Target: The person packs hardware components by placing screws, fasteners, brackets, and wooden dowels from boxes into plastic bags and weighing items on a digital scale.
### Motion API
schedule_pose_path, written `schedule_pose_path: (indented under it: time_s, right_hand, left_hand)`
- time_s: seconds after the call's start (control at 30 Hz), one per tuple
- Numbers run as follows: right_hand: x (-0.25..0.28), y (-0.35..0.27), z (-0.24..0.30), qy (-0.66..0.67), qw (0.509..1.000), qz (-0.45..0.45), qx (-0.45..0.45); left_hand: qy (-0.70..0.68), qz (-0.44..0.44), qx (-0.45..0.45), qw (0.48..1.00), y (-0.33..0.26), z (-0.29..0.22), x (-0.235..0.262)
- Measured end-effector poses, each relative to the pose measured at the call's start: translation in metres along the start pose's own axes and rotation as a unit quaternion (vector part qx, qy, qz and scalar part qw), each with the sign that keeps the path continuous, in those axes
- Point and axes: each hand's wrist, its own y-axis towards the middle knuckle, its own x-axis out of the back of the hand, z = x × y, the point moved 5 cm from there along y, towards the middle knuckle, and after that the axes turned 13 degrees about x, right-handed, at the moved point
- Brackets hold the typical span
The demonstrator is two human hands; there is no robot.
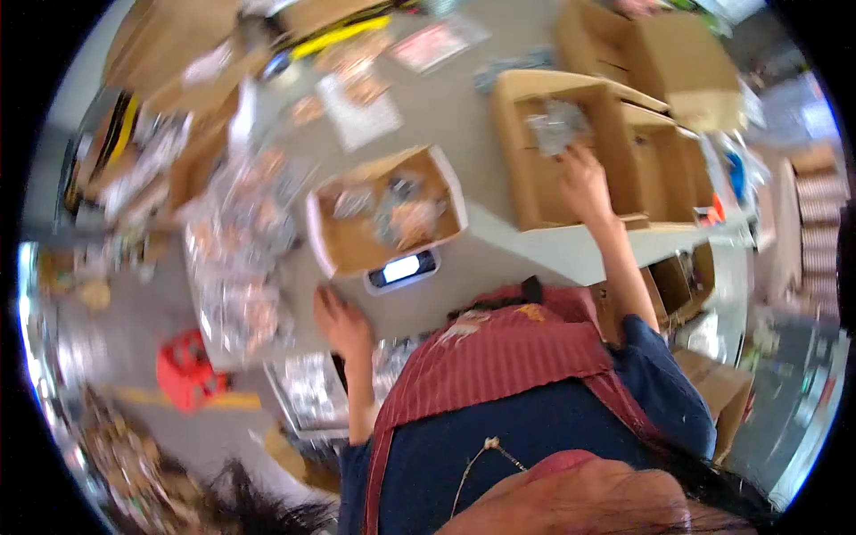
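Note:
My right hand [586, 185] reaches into an open cardboard box [514, 178] on the right side of the table. Its fingertips are closed on a small clear plastic packet [558, 125], whose contents are too blurred to tell. My left hand [345, 325] lies at the table's near edge, fingers apart, holding nothing. Just beyond it stands a shallow cardboard tray [357, 254] with several clear packets, some with copper-coloured contents [415, 221]. Against the tray's near side shows a digital scale with a lit display [401, 270]; whether the tray rests on it is hidden.
Many clear bags [245, 232] crowd the table's left side. Farther back lie a white bubble-wrap sheet [361, 111] and a packet with a pink sheet [437, 43]. More cardboard boxes [664, 169] stand at right. A red plastic stool [190, 370] is on the floor at left.

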Motion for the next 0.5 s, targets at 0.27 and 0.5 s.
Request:
schedule_pose_path:
  time_s: [0.27, 0.5]
  right_hand:
    - [0.045, -0.008, -0.021, 0.021, 0.989, -0.113, -0.098]
    - [0.048, -0.009, -0.008, 0.011, 0.988, -0.13, -0.077]
  left_hand:
    - [0.068, -0.036, -0.077, 0.994, 0.004, 0.005, -0.011]
    - [0.102, -0.182, -0.141, 0.968, 0.007, 0.017, -0.032]
